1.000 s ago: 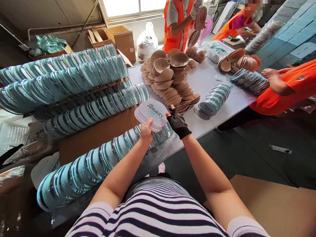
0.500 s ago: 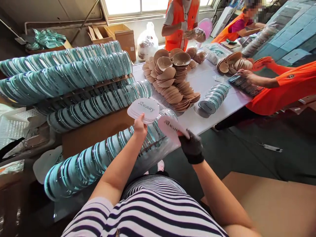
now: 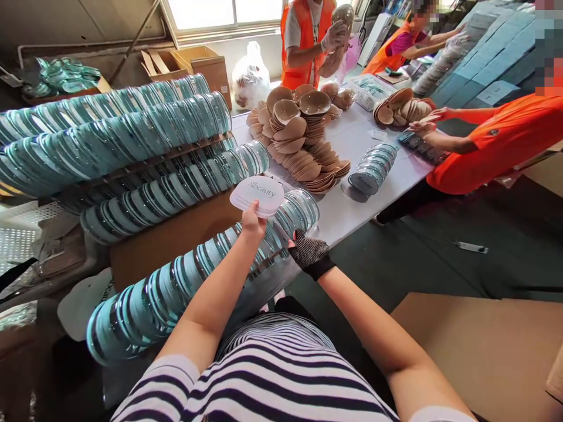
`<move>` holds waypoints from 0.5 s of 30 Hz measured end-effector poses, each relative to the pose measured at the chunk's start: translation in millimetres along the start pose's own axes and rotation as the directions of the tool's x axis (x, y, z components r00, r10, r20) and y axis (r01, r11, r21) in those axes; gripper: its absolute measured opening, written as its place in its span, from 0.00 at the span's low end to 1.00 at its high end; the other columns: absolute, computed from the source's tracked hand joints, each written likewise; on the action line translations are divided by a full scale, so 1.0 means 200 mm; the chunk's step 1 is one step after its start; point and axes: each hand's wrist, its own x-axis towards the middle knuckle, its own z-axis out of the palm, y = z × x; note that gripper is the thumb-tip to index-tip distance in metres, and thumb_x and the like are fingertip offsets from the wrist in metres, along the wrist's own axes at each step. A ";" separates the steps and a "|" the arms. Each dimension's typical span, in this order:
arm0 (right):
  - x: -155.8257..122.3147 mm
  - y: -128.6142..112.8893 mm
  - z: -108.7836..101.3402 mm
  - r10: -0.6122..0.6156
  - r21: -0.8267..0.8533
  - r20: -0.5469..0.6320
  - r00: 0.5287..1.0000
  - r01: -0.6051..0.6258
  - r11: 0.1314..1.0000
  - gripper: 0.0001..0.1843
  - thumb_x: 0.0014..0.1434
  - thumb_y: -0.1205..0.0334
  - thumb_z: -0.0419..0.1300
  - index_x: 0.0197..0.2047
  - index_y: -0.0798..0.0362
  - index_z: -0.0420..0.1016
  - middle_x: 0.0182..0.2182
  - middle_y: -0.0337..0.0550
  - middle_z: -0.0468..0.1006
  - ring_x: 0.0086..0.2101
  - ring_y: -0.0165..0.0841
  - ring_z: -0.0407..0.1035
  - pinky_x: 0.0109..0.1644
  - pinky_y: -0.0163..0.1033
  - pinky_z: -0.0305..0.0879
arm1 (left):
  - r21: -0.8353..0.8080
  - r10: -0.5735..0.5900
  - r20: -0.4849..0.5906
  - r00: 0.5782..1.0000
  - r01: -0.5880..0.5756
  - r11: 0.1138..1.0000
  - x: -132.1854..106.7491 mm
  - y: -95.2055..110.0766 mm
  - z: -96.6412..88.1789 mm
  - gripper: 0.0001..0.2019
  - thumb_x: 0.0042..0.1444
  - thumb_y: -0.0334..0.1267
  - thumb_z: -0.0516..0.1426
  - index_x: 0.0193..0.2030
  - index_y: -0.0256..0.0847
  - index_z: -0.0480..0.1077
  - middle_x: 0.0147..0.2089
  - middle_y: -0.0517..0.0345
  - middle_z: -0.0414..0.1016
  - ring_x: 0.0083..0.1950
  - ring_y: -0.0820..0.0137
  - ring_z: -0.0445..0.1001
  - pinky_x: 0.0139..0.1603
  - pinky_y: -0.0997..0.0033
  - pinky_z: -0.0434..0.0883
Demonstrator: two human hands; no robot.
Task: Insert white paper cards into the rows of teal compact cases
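In your bare left hand (image 3: 252, 224), the grip is closed on a stack of white cards (image 3: 256, 196) with dark printing on top, held near the right-hand end of the front row of teal-edged discs (image 3: 176, 287). Your right hand (image 3: 309, 251), in dark fingerless covering, is against the near side of that same end, and I cannot tell whether its grip has anything in it. Beyond, stacked brown ovals (image 3: 292, 138) and a short run of discs (image 3: 375, 166) rest on the white tabletop (image 3: 352, 225), with a person in orange (image 3: 292, 73) behind.
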 end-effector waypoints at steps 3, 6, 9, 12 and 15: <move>-0.04 0.04 0.04 -0.002 0.002 0.000 1.000 0.002 1.000 0.19 0.70 0.53 0.44 0.50 0.54 0.69 0.35 0.47 0.81 0.35 0.36 0.76 0.34 0.34 0.57 | -0.010 -0.004 -0.001 1.000 0.004 1.000 0.00 0.00 -0.01 0.17 0.60 0.24 0.55 0.54 0.36 0.72 0.48 0.51 0.80 0.43 0.71 0.80 0.40 0.77 0.76; -0.01 0.05 0.09 -0.086 0.071 0.006 0.996 0.086 0.994 0.17 0.70 0.58 0.43 0.49 0.53 0.71 0.40 0.48 0.81 0.38 0.35 0.76 0.35 0.34 0.58 | -0.023 -0.009 0.008 1.000 0.009 1.000 0.00 -0.01 0.00 0.17 0.59 0.24 0.55 0.54 0.36 0.72 0.48 0.51 0.80 0.44 0.70 0.79 0.43 0.75 0.77; 0.07 0.02 0.13 -0.102 0.123 0.030 0.994 0.097 0.988 0.16 0.68 0.62 0.46 0.50 0.53 0.72 0.41 0.49 0.81 0.40 0.37 0.75 0.38 0.35 0.60 | -0.026 0.003 0.002 1.000 -0.003 1.000 0.00 -0.02 0.00 0.18 0.59 0.23 0.55 0.55 0.36 0.72 0.47 0.51 0.80 0.45 0.70 0.80 0.46 0.74 0.76; 0.15 0.00 0.15 -0.077 0.369 0.161 0.984 0.012 0.929 0.17 0.67 0.62 0.47 0.52 0.54 0.71 0.45 0.55 0.79 0.45 0.42 0.73 0.42 0.39 0.62 | -0.019 0.022 -0.027 0.999 -0.023 1.000 0.01 0.00 -0.03 0.17 0.59 0.23 0.54 0.55 0.35 0.72 0.46 0.52 0.80 0.42 0.71 0.80 0.44 0.74 0.77; 0.21 0.01 0.13 -0.150 0.634 0.360 0.921 -0.124 0.763 0.19 0.67 0.63 0.45 0.58 0.55 0.66 0.42 0.55 0.79 0.42 0.39 0.74 0.41 0.38 0.66 | -0.012 0.049 -0.027 0.998 -0.049 0.999 0.02 0.03 -0.05 0.16 0.59 0.23 0.54 0.53 0.35 0.73 0.44 0.52 0.80 0.41 0.71 0.79 0.44 0.74 0.76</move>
